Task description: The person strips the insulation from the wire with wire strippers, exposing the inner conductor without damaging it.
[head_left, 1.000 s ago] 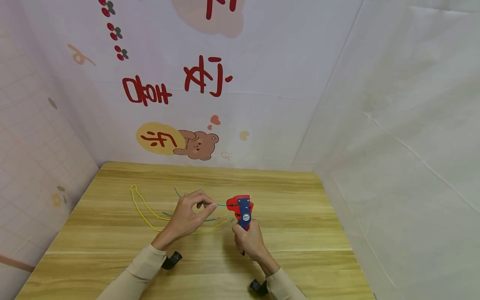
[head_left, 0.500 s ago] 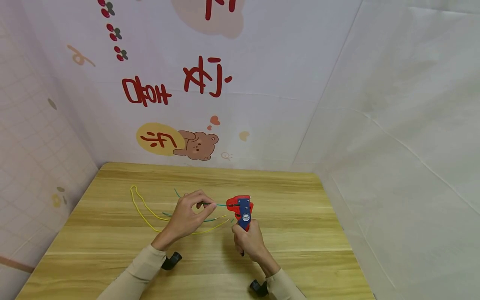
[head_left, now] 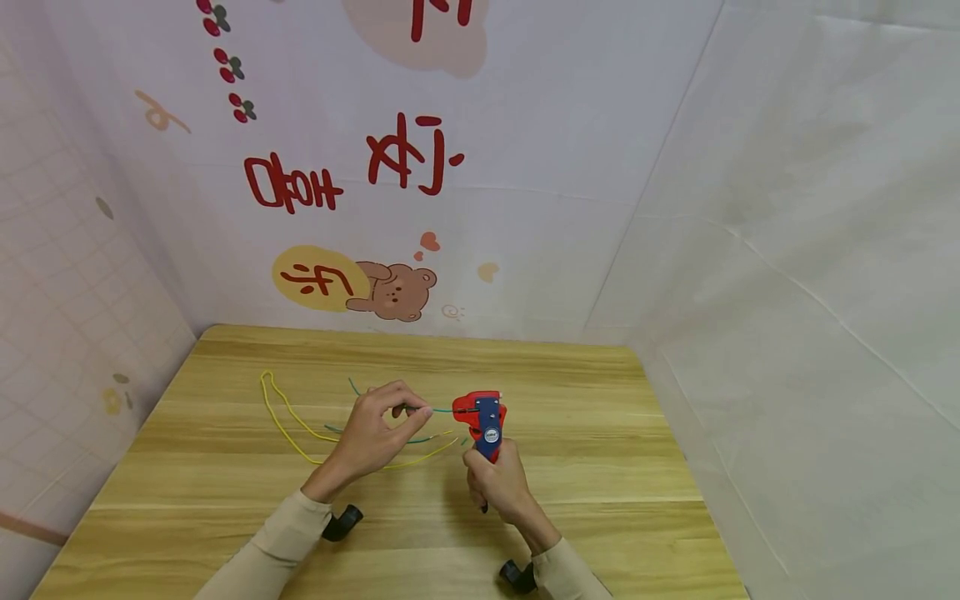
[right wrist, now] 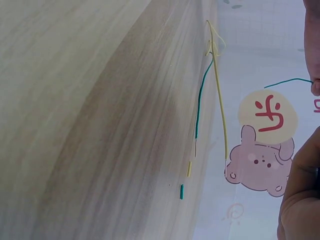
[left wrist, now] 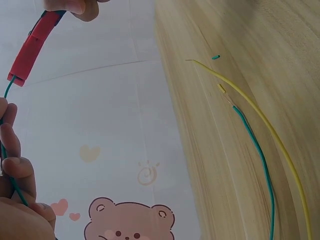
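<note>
My left hand (head_left: 378, 429) pinches a green wire (head_left: 442, 410) between thumb and fingers. The wire's right end runs into the nose of a red and blue wire stripper (head_left: 490, 417). Wrapped round the tool's handle is my right hand (head_left: 501, 482), which holds it upright above the table. In the left wrist view, the green wire (left wrist: 9, 86) enters the red tip of the wire stripper (left wrist: 31, 50), so its end is hidden. The wire's other end (right wrist: 287, 81) sticks out past the left hand in the right wrist view.
On the wooden table (head_left: 600, 467) lie a yellow wire (left wrist: 290, 165) and another green wire (left wrist: 268, 177), both with bared ends. Beside them are a short green insulation scrap (left wrist: 215, 57) and a yellow one (left wrist: 221, 88). A printed cloth wall (head_left: 525, 167) stands behind.
</note>
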The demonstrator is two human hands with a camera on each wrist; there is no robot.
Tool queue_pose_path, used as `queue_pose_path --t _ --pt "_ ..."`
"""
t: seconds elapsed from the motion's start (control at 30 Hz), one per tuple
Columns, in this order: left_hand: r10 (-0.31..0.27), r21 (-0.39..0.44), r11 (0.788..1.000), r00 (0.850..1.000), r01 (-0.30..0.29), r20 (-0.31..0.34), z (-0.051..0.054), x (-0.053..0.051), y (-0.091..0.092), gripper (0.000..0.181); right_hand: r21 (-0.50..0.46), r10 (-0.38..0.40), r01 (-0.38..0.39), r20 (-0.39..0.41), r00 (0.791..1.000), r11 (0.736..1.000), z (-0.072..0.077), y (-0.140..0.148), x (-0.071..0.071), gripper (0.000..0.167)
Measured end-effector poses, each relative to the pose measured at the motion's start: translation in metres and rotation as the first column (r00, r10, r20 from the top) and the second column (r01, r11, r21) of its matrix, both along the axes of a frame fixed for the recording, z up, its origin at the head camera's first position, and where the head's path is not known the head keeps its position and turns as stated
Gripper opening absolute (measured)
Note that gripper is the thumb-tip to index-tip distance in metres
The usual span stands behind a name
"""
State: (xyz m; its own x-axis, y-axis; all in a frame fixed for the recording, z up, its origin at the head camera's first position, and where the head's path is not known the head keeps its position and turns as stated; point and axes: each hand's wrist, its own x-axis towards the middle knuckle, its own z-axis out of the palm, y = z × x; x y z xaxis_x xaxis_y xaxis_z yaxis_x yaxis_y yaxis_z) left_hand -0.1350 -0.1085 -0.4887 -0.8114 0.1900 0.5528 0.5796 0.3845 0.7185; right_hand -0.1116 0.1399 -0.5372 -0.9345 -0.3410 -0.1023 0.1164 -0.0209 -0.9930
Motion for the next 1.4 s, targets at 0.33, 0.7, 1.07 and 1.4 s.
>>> queue_pose_path --t 0.33,0.7,1.07,1.4 --pt "-0.001 0.001 1.000 1.000 0.001 0.018 0.000 0.000 -0.001 0.020 -0.031 0.008 -0.007 0.015 1.000 0.999 0.001 0.001 0.001 0.031" --pt "-0.005 0.008 1.000 1.000 0.005 0.020 0.000 -0.002 -0.003 0.020 -0.014 0.006 -0.006 -0.002 1.000 1.000 0.002 0.003 -0.001 0.032" --pt "-0.002 0.001 1.000 1.000 0.002 0.031 0.001 -0.002 -0.004 0.020 -0.017 0.006 -0.006 -0.014 1.000 1.000 0.001 0.006 -0.001 0.031" --pt "0.001 0.005 1.000 1.000 -0.001 0.012 -0.002 -0.001 -0.009 0.022 -0.022 -0.053 0.053 -0.011 0.999 0.998 0.000 0.017 -0.004 0.032"
